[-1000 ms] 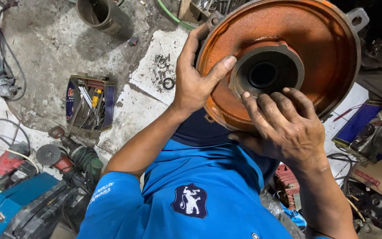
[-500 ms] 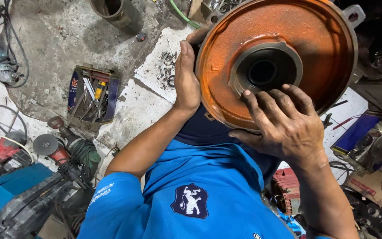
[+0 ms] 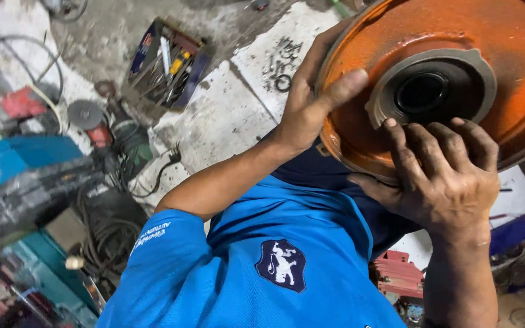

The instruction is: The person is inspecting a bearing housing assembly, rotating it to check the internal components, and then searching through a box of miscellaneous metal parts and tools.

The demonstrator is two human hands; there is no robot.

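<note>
Both hands clamp a tilted orange metal disc [image 3: 457, 79]: left hand [image 3: 311, 109] on its left rim, right hand [image 3: 445, 176] on its near edge.

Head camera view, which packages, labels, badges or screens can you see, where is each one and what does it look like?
Tool box: on the floor, upper left of centre, open, dark blue with small tools inside.
Shirt badge: bottom centre on the blue shirt, dark blue shield with a white figure.
Sleeve print: on the shirt's sleeve, lower left, small white lettering.
Red crate: lower right, on the floor.
No screens.
</note>
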